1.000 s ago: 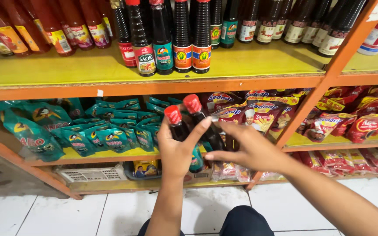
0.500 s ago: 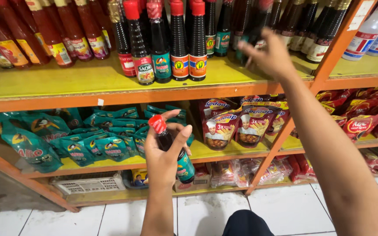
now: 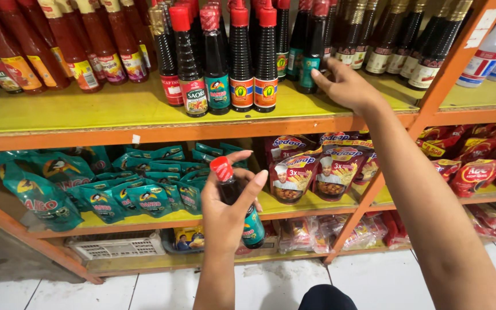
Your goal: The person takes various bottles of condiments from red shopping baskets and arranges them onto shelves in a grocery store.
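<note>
Item one: my left hand, fingers wrapped around a dark glass sauce bottle with a red cap and teal label. I hold the bottle tilted in the air, in front of the middle shelf, touching no board.

Item two: my right hand, reaching to the yellow top shelf with the orange front edge. Its fingers rest against a dark bottle with a green label standing toward the back of that shelf; I cannot tell whether they close round it.

Item three: just left of that bottle, near the front edge, a row of dark red-capped sauce bottles, upright and packed close.

Item four: toward the top shelf's left end, red chilli sauce bottles.

Item five: on the middle shelf's left part, teal plastic pouches, stacked leaning; on its right part, red and brown seasoning packets.

Item six: an orange upright post at the right end of the top shelf, slanting across my view.
</note>
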